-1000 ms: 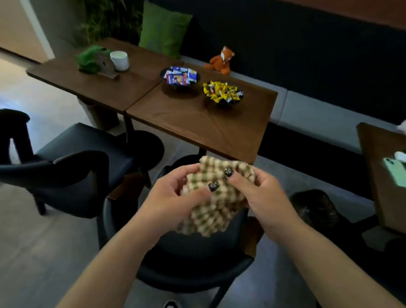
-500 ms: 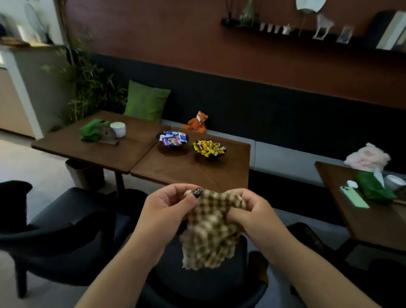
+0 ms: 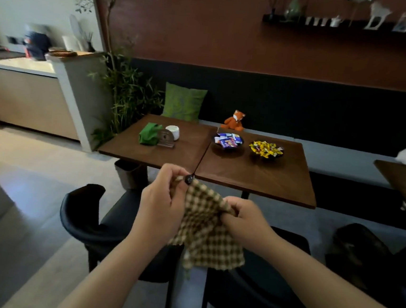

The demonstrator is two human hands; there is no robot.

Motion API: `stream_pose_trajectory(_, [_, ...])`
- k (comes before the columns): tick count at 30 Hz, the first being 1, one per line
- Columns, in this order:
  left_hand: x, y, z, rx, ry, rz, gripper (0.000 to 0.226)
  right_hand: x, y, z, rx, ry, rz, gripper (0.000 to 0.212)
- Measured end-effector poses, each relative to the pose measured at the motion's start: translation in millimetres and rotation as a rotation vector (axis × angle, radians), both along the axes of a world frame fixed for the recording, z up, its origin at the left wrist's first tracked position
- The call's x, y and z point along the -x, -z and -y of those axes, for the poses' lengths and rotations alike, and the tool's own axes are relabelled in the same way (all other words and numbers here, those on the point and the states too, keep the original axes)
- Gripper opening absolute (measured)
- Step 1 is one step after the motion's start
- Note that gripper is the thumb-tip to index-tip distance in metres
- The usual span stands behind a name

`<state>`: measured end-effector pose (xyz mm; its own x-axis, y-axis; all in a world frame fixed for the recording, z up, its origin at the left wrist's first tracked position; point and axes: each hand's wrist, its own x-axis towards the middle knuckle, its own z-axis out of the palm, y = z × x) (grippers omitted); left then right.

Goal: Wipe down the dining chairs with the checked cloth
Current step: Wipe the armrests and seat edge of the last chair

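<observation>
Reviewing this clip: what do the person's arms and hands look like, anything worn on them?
Both forearms are bare, with no sleeves in view. No watch, rings or gloves show. The left hand has a dark-painted thumbnail; the right hand shows no nails from this angle.

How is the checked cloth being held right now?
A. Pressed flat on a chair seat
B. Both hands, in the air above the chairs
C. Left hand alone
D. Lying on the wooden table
B: the left hand and right hand each pinch the checked cloth, which hangs above the black dining chairs.
</observation>
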<state>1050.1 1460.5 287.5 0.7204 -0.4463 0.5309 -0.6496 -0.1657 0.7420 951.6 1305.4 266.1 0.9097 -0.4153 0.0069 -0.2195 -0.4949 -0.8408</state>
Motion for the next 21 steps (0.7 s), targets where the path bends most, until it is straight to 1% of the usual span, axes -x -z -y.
stream_pose_trajectory(3, [-36,9,-14,0.001,-0.080,0.063,0.012,-30,3,5,-0.035,0.051,-0.014,0.017])
stream_pose_trajectory(6, [-73,20,-17,-0.028,-0.120,0.051,0.010,-57,0,22,-0.135,0.057,-0.017,0.010])
stream_pose_trajectory(8, [-103,26,-14,-0.058,-0.129,-0.013,0.007,-77,1,38,-0.192,0.064,-0.038,0.008])
stream_pose_trajectory(11, [-152,33,-6,-0.091,-0.137,-0.178,0.015,-114,9,68,-0.269,0.084,-0.070,0.003])
stream_pose_trajectory(13, [-182,34,3,-0.127,-0.150,-0.253,0.010,-139,13,84,-0.342,0.104,-0.058,0.003])
stream_pose_trajectory(14, [-196,36,8,-0.153,-0.166,-0.257,0.009,-152,16,90,-0.380,0.107,-0.056,0.005])
stream_pose_trajectory(16, [-221,37,14,-0.158,-0.169,-0.262,0.019,-176,17,98,-0.471,0.089,-0.061,0.010])
stream_pose_trajectory(18, [-239,34,16,-0.067,-0.140,-0.281,0.021,-192,10,103,-0.577,0.030,-0.041,0.012])
stream_pose_trajectory(20, [-248,27,18,0.073,-0.125,-0.272,0.019,-200,-2,107,-0.675,-0.089,-0.006,0.036])
stream_pose_trajectory(21, [-251,22,19,0.120,-0.144,-0.244,0.019,-203,-9,108,-0.739,-0.130,0.036,0.043])
